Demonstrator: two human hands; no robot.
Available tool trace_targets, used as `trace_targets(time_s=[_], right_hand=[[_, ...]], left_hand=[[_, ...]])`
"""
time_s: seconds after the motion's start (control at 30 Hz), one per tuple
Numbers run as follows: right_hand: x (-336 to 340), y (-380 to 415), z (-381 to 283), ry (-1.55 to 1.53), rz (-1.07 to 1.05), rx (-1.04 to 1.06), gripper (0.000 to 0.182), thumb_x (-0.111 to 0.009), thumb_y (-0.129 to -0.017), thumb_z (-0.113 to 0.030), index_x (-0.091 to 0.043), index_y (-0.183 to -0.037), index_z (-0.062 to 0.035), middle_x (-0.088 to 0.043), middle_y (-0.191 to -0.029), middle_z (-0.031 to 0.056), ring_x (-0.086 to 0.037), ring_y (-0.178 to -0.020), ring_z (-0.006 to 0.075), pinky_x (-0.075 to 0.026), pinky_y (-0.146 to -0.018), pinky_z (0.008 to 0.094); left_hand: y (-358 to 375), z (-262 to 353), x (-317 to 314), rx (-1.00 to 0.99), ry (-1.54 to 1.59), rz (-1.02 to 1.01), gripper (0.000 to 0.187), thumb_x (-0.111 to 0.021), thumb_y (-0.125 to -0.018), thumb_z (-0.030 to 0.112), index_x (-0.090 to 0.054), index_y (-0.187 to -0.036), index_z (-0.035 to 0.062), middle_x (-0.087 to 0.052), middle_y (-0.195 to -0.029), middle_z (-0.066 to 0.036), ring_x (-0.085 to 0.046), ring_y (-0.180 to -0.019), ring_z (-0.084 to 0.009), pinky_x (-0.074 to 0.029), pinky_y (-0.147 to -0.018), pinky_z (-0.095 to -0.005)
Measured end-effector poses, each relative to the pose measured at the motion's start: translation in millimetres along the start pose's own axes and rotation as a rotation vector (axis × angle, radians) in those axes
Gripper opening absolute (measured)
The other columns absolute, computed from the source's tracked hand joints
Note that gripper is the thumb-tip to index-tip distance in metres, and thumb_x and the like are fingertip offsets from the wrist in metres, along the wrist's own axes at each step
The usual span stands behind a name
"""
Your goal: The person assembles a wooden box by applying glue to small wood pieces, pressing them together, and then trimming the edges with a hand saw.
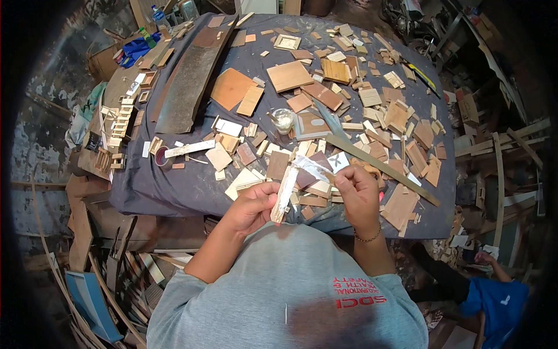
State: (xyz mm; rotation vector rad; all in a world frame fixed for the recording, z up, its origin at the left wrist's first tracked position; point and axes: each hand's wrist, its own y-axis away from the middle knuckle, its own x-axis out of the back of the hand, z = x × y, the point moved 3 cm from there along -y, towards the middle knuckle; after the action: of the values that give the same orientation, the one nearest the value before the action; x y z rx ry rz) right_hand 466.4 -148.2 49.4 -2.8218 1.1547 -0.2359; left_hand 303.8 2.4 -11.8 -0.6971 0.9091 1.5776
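My left hand [256,205] is closed around a narrow wooden strip [285,195] with a white, wet-looking coating on its upper face. The strip slants away from me above the table's near edge. Between the thumb and fingers of my right hand [357,195] is a thin stick [326,173], pointing toward the strip's far end. Its tip is hard to separate from the white patches behind it. Small wood blocks and flat pieces lie below both hands. Farther off stands a small tub of white paste [283,120]. A white piece marked with an X [337,161] lies near my right fingers.
A dark cloth [136,186] covers the table, strewn with wood offcuts. A long wooden slat [383,170] lies diagonally at right; a yellow cutter [423,78] is beyond. A long dark board [195,81] lies at left. Another person in blue [497,305] is at lower right.
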Motion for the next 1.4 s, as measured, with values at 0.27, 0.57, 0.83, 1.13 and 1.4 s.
trace_targets(time_s=[0.27, 0.57, 0.83, 1.13, 1.4], right_hand=[[-22, 11, 18, -0.197, -0.457, -0.365, 0.015, -0.058, -0.089, -0.014, -0.060, -0.083, -0.0008, -0.052, -0.071, -0.0056, -0.041, -0.065, 0.0021, -0.035, -0.057, 0.0204], [-16, -2, 8, -0.155, -0.165, -0.025, 0.012, -0.057, -0.093, -0.011, -0.058, -0.091, 0.0010, -0.055, -0.075, -0.0001, -0.048, -0.070, 0.0048, -0.040, -0.062, 0.0209], [-19, -5, 33, -0.057, -0.067, 0.136, 0.009, -0.060, -0.091, -0.008, -0.059, -0.093, 0.0006, -0.058, -0.075, 0.0042, -0.055, -0.070, 0.0104, -0.044, -0.063, 0.0244], [-25, 17, 17, 0.099, -0.153, 0.373, 0.009, -0.064, -0.081, 0.000, -0.062, -0.090, -0.0023, -0.052, -0.068, 0.0080, -0.048, -0.059, 0.0223, -0.038, -0.055, 0.0322], [-7, 10, 23, 0.128, 0.149, 0.319, 0.009, -0.067, -0.082, -0.002, -0.063, -0.089, 0.0012, -0.058, -0.073, 0.0077, -0.054, -0.064, 0.0169, -0.043, -0.059, 0.0280]], left_hand=[[-4, 0, 4, -0.120, 0.037, 0.048, 0.038, -0.055, -0.093, 0.013, -0.048, -0.126, -0.0048, -0.065, -0.103, -0.013, -0.067, -0.082, -0.0185, -0.058, -0.071, -0.0293], [-1, 5, -1, -0.110, 0.044, 0.121, 0.037, -0.055, -0.093, 0.014, -0.048, -0.124, -0.0049, -0.065, -0.101, -0.013, -0.068, -0.080, -0.0169, -0.059, -0.067, -0.0281], [-4, 4, -3, -0.063, 0.053, 0.082, 0.037, -0.055, -0.093, 0.015, -0.049, -0.123, -0.0047, -0.065, -0.100, -0.013, -0.068, -0.080, -0.0170, -0.059, -0.066, -0.0283], [-9, 1, -1, -0.074, 0.186, 0.053, 0.038, -0.051, -0.094, 0.011, -0.044, -0.127, -0.0071, -0.063, -0.107, -0.015, -0.068, -0.083, -0.0198, -0.060, -0.068, -0.0307], [-10, -1, -3, -0.048, 0.216, 0.011, 0.039, -0.049, -0.095, 0.013, -0.043, -0.127, -0.0081, -0.062, -0.107, -0.017, -0.068, -0.082, -0.0208, -0.061, -0.067, -0.0315]])
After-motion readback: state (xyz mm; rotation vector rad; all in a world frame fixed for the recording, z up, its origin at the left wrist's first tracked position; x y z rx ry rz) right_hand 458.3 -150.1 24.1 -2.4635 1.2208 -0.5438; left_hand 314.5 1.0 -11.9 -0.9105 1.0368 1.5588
